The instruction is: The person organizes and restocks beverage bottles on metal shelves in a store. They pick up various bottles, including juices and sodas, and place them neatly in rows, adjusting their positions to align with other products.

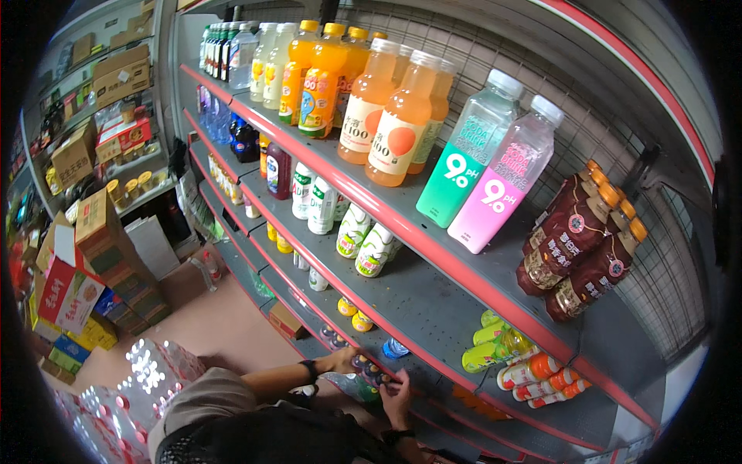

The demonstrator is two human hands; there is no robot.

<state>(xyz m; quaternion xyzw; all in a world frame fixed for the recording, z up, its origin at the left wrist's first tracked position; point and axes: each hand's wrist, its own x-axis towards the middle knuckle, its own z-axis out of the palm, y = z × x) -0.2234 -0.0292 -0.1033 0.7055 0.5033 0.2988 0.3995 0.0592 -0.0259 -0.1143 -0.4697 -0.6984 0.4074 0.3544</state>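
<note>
Several small dark-topped bottles [368, 371] stand close together in a row between my hands, at the red edge of a low shelf. My left hand [342, 361] holds the near end of this group, its fingers against the bottles. At the other end, my right hand [397, 391] has its bent fingers at the last bottle; whether it grips is unclear. Similar dark-capped bottles [333, 336] sit on the shelf beyond my left hand. A blue-capped bottle [395, 348] stands on the shelf just above my hands. The lower parts of the held bottles are partly hidden.
Drink bottles [400, 119] line the upper metal shelf [400, 203], whose red edge juts out over my hands. Shrink-wrapped bottle packs [133, 400] stand on the floor at lower left. Stacked cardboard boxes [107, 243] are farther left. Cans and bottles [504, 348] lie at lower right.
</note>
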